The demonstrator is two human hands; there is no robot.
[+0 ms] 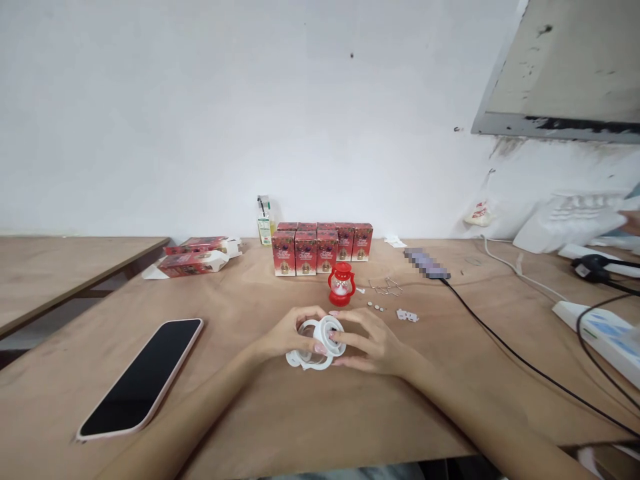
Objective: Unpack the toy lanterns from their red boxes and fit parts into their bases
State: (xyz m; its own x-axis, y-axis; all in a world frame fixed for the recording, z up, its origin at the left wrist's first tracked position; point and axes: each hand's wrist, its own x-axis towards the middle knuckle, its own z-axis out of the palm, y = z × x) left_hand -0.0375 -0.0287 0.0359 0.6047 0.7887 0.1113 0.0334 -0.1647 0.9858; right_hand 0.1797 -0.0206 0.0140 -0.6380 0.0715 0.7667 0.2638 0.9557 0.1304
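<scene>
A small white lantern (pixel 319 328) lies tipped in both hands above the table's front half, its round base facing right and toward me. My left hand (pixel 284 333) is closed around its clear body and white frame. At the base, my right hand (pixel 376 343) grips the rim, with a fingertip at the dark spot inside the round opening. What that spot is, I cannot make out. Just behind the hands stands a red lantern (pixel 341 285), upright. Several button cells (pixel 376 307), thin bent wires (pixel 387 287) and small white plastic pieces (pixel 407 315) lie to its right.
Red printed boxes (pixel 306 255) stand grouped at the back, with flattened ones (pixel 195 260) to their left. A phone (pixel 143 377) lies at left. Black cable (pixel 505 353) and a white power strip (pixel 603 337) occupy the right. Part of another person's hand (pixel 631 221) shows at far right.
</scene>
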